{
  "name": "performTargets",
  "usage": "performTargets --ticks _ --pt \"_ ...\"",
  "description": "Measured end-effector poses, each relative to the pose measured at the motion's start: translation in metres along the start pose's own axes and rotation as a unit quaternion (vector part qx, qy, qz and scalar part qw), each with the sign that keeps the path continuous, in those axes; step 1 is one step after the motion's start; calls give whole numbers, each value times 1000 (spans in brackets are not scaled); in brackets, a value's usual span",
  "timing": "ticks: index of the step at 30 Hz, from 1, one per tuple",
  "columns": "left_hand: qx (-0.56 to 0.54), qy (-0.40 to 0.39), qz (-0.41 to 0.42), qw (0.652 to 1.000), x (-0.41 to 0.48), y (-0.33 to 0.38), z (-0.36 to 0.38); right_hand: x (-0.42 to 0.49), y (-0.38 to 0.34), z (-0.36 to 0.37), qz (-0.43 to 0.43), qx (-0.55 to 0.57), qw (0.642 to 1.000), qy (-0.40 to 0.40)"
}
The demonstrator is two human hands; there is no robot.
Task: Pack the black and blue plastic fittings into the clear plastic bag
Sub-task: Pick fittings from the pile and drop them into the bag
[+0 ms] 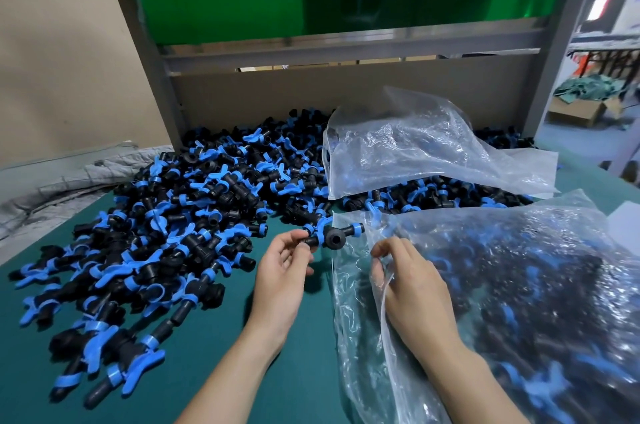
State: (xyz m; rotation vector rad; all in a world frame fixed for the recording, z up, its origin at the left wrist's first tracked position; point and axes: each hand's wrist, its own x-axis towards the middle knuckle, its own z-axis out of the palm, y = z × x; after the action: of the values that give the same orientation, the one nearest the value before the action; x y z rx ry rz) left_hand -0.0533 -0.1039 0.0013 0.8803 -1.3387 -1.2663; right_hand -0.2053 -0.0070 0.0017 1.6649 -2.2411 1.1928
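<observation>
**Room in the middle**

Bare green table mat (201, 319) lies open between the pile of black and blue plastic fittings (156, 215) on my left and the full clear plastic bag (519, 302) on my right. A brown board wall (346, 94) shuts the back.

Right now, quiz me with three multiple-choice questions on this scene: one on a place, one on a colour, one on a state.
1. Where is the loose pile of black and blue plastic fittings?
A. left of the filled clear plastic bag
B. inside a box
C. on the floor

2. The table cover is:
A. red
B. white
C. teal green

3. The left hand:
A. lies open and empty
B. grips one fitting
C. presses on the bag

Answers: A, the pile spreads over the table's left side. C, teal green shows between the arms. B, its fingers curl round the fitting's stem.
</observation>
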Motion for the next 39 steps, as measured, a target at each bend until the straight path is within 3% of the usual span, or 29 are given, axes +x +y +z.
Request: performTargets --ticks 10,16,23,26,30,35,39 --pt "0 7 -12 1000 0 2 0 0 1 1 -2 2 1000 3" --pt "-107 -1 -88 990 0 8 -1 -1 1 1 5 11 1000 -2" --pt "-105 -16 -99 989 -3 14 0 -1 -2 -2 14 81 996 26" --pt "-43 -21 -44 998 -5 16 -1 0 -7 -8 11 123 990 61" --pt "75 -26 107 991 -18 18 4 5 -18 -22 13 184 977 107" --pt "299 -82 268 912 -35 18 16 9 -31 -37 -4 201 970 134" --pt "365 -136 342 855 -31 15 37 10 -40 -39 -34 192 971 137"
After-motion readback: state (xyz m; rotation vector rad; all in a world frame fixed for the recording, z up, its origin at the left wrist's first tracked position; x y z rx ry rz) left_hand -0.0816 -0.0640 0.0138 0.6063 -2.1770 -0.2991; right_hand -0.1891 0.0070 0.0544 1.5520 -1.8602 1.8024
